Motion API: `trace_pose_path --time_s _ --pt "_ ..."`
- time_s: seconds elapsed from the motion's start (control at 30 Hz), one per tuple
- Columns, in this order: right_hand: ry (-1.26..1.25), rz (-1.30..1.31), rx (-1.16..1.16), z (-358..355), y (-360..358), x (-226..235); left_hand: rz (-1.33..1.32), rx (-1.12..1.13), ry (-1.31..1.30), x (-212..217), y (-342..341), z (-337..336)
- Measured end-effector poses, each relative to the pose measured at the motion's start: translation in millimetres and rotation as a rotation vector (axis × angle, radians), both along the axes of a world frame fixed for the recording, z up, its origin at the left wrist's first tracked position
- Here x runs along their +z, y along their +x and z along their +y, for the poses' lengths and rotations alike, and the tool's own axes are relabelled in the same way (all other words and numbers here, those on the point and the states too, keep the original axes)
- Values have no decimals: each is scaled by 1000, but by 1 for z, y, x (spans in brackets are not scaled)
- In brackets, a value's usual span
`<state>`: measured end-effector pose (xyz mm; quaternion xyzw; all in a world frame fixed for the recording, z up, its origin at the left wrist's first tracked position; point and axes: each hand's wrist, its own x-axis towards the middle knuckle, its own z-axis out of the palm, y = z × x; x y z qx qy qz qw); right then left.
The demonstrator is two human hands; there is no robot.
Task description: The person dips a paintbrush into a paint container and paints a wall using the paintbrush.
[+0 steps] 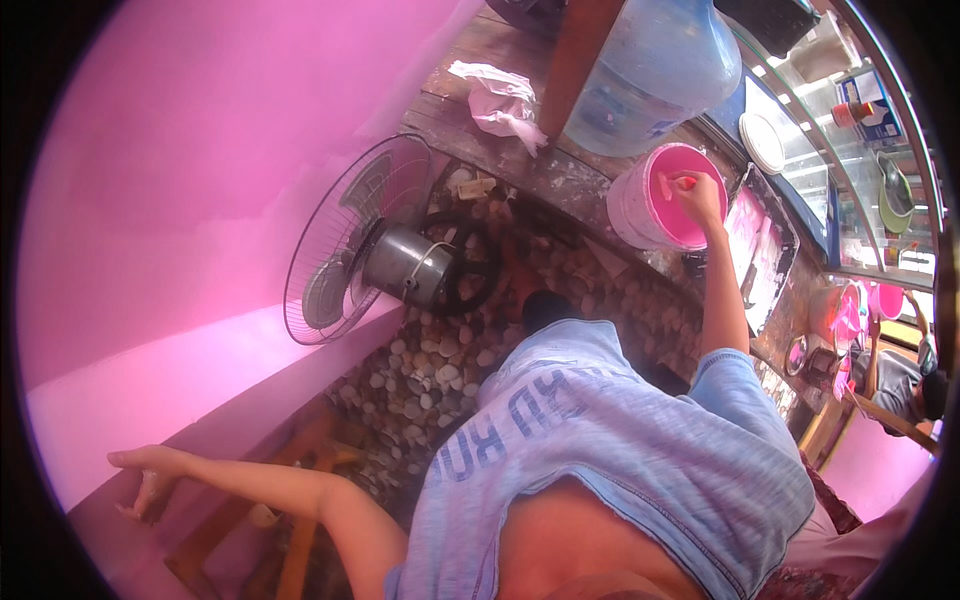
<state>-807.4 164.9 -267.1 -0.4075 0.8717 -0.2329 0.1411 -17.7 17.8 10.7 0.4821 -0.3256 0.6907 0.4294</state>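
Right hand [697, 192] pinches a red tool [686, 183] over the bucket [634, 212], far right, likely loading it; left hand [155, 470] spreads near-left by the wall [180, 200]. Next probably needs a drip-free lift.

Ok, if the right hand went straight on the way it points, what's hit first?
Probably the inner wall of the round pink plastic bucket; the right hand shows against its open mouth, though depth is unclear.

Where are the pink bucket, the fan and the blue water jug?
Pink bucket [630, 207]: head view, outer wall.
Fan [395, 262]: head view, grey motor housing.
Blue water jug [655, 75]: head view, side.
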Motion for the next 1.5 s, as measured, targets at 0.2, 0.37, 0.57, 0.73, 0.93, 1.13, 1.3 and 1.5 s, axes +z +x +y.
trace_pose_path --time_s 0.2,0.37,0.57,0.73,0.93,1.13,1.3,1.5 --pt "-245 -164 -155 36 -4 46 -21 -5 -13 3 -2 -9" --pt "-587 -703 -376 94 -39 14 9 2 17 14 -7 12" --pt "-542 -654 -474 185 -90 -23 289 -131 81 -10 -49 -1" --pt "-459 -609 -383 158 -56 19 233 -94 75 5 -47 12" --pt "-794 -889 -179 124 -31 63 262 -162 66 7 -48 1" --pt "-911 -876 284 -4 23 104 222 -200 49 11 -45 1" --pt "-937 -981 727 -178 203 196 212 -187 113 0 -42 15" --pt "-855 -301 1350 -290 344 271 254 -225 154 2 -43 15"
